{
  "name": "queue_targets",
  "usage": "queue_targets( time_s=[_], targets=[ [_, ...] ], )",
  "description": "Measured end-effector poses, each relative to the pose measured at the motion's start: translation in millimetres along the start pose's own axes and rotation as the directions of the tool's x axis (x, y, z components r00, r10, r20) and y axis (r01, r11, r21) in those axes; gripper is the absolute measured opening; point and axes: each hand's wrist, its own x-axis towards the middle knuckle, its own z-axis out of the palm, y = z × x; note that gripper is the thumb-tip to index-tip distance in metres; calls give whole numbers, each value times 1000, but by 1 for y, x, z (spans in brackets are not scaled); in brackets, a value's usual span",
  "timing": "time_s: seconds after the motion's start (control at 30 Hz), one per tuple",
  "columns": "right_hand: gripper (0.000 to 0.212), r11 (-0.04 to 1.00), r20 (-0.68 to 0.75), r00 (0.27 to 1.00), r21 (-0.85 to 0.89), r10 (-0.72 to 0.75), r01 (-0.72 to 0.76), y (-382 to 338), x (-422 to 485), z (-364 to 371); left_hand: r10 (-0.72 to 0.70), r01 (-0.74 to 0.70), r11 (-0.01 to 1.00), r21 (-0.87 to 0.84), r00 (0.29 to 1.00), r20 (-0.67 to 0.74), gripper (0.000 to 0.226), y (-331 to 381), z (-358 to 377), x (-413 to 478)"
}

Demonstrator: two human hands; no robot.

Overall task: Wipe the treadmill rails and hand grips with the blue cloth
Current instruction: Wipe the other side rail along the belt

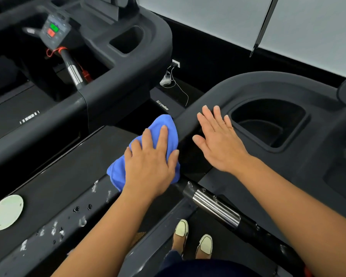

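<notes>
Cream shoes: a pair of pale slip-on shoes stands on the dark treadmill belt, lowest in view, between the forearms.
Chrome hand grip: a black bar with a polished steel sleeve lies between the two forearms. Its long axis slants from just beside the left wrist down and rightward, toward the person. Droplets sit on it.
Black side rail: a broad matt black rail slants from lower left up to the cloth, flecked with white smears and droplets. A pale round disc sits at its near end.
Blue cloth: the bunched blue microfibre cloth lies at the rail's far end, where it meets the console arm.
Left hand: the left hand lies on top of the cloth, fingers spread and pressing down.
Right hand: the right hand rests flat and spread on the grey console arm, holding nothing, just beside the cloth and near the deep cup holder.
Likely next move: the smears lie on the person's side of the left hand, so a pull back along the rail's axis should reach them. The grip is also nearer that hand.
Far side: a neighbouring treadmill's panel with green and red buttons.
</notes>
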Motion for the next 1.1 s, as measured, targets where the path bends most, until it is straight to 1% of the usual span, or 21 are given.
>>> queue_targets(
  time_s=[0.07,0.1,0.13,0.17,0.2,0.3,0.37,0.4,0.47,0.57,0.6,0.63,0.7,0.77,0.83,0.87,0.93,1.03,1.1],
  targets=[
    [64,1000,10,1000,31,5,-6,1,1,0,-104,107,994,-25,990,92,67,10,-8,13],
    [65,999,11,1000,39,11,-12,1,2,0,-144,155,986,-67,978,151,68,15,-10,23],
    [65,999,12,1000,39,17,-18,0,2,1,-163,190,974,-122,965,203,68,20,-11,32],
    [66,999,14,1000,32,21,-21,0,1,2,-163,202,966,-161,960,227,67,23,-12,38],
    [67,1000,17,1000,23,19,-20,0,1,3,-140,175,972,-157,968,210,66,23,-12,38],
    [68,1000,23,1000,-4,1,-1,2,-1,3,13,-10,999,-32,997,82,64,5,-5,16],
    [68,1000,38,999,-15,-8,9,3,-1,2,29,-29,999,-15,999,30,68,-8,0,-3],
    [68,1000,47,999,-16,-10,11,3,-1,1,0,0,1000,-16,1000,19,69,-12,1,-9],
    [69,1000,61,998,-24,-13,15,4,0,0,-113,113,994,-7,993,26,70,-9,1,-11],
    [71,999,74,997,-52,-10,14,4,1,1,-300,304,952,-39,950,84,69,13,-8,13],
    [72,998,78,997,-65,-5,10,4,2,2,-330,340,938,-74,937,115,64,22,-10,26],
    [72,997,81,997,-80,1,5,4,2,3,-333,347,932,-102,934,129,60,30,-10,36],
    [71,995,76,997,-98,10,-3,2,3,3,-268,274,958,-81,961,73,56,40,-6,41],
    [70,996,61,998,-94,13,-7,2,3,4,-109,109,993,-38,994,-9,56,39,1,26],
    [69,997,40,999,-76,7,-4,1,3,5,36,-35,999,15,998,-49,55,28,6,1],
    [69,998,24,1000,-64,4,-3,0,3,6,63,-61,997,38,996,-56,55,19,8,-11],
    [68,998,-16,1000,-61,4,-5,-1,2,7,28,-25,998,56,998,-58,55,-1,8,-32],
    [72,994,-22,999,-102,30,-32,-10,2,9,-88,90,995,44,995,-48,59,-21,5,-50],
    [74,994,-51,999,-106,-8,2,-23,2,12,-141,142,989,41,989,-34,62,-22,4,-47]
  ],
)
